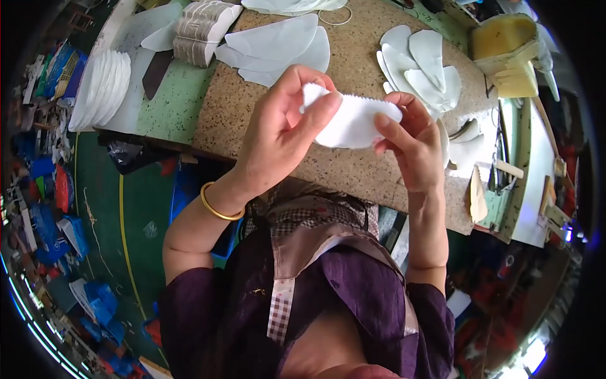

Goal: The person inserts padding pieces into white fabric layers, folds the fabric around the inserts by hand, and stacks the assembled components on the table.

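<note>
White piece (353,129) is being pinched by left hand (274,136) and right hand (416,148) (fingers (320,115) closed on opposite ends); pale cutouts (427,57) are being carried by the surface (360,50).

ok so my count: one left hand (278,136), one right hand (416,145), and just one white piece (353,125) between them. One gold bangle (211,210) too. Then one tied bundle (201,31), one dark piece (156,76), one thin loop (336,24), one tan scrap (476,196) and one yellowish container (500,62). One packed white stack (104,91), layers too tight to count. Pale fanned heaps (287,45)? At least three, but they overlap so much I can't give you a number per heap.
</note>
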Available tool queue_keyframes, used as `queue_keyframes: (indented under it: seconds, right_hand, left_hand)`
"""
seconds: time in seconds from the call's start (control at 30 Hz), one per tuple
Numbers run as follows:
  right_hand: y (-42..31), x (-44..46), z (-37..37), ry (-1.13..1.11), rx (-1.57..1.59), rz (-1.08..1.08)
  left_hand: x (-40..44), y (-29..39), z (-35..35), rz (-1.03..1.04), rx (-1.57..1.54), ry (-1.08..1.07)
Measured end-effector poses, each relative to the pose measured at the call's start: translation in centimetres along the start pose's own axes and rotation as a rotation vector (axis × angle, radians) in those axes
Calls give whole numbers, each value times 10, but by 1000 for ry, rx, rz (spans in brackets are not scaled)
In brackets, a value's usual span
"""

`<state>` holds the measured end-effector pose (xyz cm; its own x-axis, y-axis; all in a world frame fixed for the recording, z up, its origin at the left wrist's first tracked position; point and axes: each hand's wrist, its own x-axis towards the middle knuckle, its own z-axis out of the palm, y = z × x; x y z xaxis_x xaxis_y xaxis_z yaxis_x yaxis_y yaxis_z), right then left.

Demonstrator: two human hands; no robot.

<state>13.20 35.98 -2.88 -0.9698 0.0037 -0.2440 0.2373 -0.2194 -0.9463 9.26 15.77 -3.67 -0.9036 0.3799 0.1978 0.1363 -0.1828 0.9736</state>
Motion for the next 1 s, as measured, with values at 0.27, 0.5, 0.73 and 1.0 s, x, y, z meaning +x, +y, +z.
queue_keyframes:
  seconds: [0.27, 0.5, 0.73, 1.0]
  right_hand:
    - [18, 8, 3, 85, -332, -76]
    - [35, 10, 3, 145, -587, -115]
    - [35, 11, 8, 156, -1009, -165]
    - [13, 4, 4, 226, -1588, -461]
  left_hand:
    - [16, -33, -35, -152, 466, -65]
    - [14, -38, -31, -57, 739, -78]
    - [11, -44, -24, 114, 998, -60]
    - [8, -27, -28, 189, 1320, -38]
